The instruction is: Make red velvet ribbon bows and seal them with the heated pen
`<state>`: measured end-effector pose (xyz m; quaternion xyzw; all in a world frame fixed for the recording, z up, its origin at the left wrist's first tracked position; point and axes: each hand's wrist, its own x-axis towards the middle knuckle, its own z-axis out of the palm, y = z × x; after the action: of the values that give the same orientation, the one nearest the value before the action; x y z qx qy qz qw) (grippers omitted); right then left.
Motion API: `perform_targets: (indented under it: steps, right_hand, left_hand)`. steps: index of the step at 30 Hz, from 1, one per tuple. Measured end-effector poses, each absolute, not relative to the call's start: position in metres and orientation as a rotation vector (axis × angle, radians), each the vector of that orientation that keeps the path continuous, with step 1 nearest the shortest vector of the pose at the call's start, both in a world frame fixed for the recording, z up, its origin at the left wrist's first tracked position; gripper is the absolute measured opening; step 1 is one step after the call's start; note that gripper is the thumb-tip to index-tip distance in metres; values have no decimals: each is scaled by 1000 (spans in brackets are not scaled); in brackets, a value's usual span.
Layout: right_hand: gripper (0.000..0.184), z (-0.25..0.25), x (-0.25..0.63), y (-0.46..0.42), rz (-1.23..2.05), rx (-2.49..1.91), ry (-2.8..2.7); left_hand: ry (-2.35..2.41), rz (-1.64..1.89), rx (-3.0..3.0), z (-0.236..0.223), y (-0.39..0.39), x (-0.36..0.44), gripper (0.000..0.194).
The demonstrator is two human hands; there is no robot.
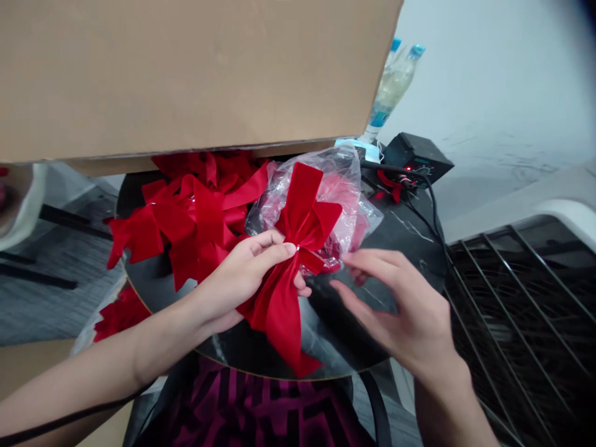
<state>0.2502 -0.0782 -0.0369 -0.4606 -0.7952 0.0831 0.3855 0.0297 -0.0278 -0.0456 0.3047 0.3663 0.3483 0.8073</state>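
My left hand pinches a red velvet bow at its gathered middle, the thumb beside a small shiny spot at the knot. The bow's loops point up and its tails hang down toward me. To the right, my right hand is apart from the bow, its thumb and forefinger spread with nothing visible between them. Behind the held bow lies a clear plastic bag with red and pinkish contents. A heap of red bows covers the left part of the round black table.
A large cardboard box rises over the table's far side. At the back right are bottles and a black device with a red light and cables. A dark wire rack stands right. More red material lies low at left.
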Motion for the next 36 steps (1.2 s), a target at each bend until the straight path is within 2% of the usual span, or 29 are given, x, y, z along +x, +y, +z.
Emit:
perform_targets:
  steps: [2, 8, 16, 21, 26, 31, 36]
  right_hand:
    - [47, -40, 255, -64, -9, -1011, -2184]
    - [23, -35, 250, -38, -252, -541, -2410]
    - [32, -3, 249, -31, -358, -444, -2800]
    - [34, 0, 244, -30, -267, -581, -2876]
    - [22, -2, 243, -29, -62, -692, -2850]
    - [16, 1, 241, -25, 246, -906, -2808]
    - [8, 12, 239, -20, 468, -1012, -2700]
  left_hand:
    - [801, 704, 629, -44, -28, 29, 19]
    - [807, 628, 649, -44, -28, 28, 21]
    - [839, 488, 899, -47, -19, 22, 18]
    - [849, 451, 1046, -45, -13, 20, 14]
    - [831, 420, 1271, -38, -8, 18, 3]
    - [824, 405, 1526, -29, -7, 16, 13]
    - [879, 439, 1719, -25, -10, 13, 15]
